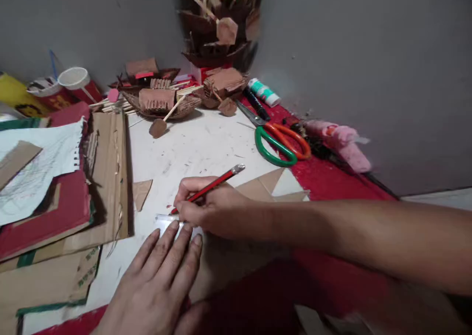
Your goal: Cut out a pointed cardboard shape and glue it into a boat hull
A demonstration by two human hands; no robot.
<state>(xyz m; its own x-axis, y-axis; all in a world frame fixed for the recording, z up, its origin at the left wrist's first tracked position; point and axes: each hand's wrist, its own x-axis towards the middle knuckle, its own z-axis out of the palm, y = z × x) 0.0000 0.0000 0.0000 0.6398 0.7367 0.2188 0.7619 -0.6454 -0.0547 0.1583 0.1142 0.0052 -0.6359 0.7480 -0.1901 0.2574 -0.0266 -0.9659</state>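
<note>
A red and black pencil [214,183] is pinched in my right hand [210,205], its tip down by the edge of a clear ruler [165,218]. Over that ruler my left hand [158,271] lies flat with its fingers stretched out, pressing on it. The ruler is mostly covered by my fingers, so its full length is hidden. Just beyond my right wrist a flat brown cardboard piece [258,187] lies on the white board [191,148]. A small cardboard scrap [142,193] rests to the left of the pencil tip.
Orange-and-green-handled scissors [276,148] lie at the right. Small brown model boats [158,101] stand along the back, beside a glue bottle [264,92]. Stacked cardboard [106,178], a red notebook [70,207] and paper [62,143] fill the left. Cups [75,79] stand behind.
</note>
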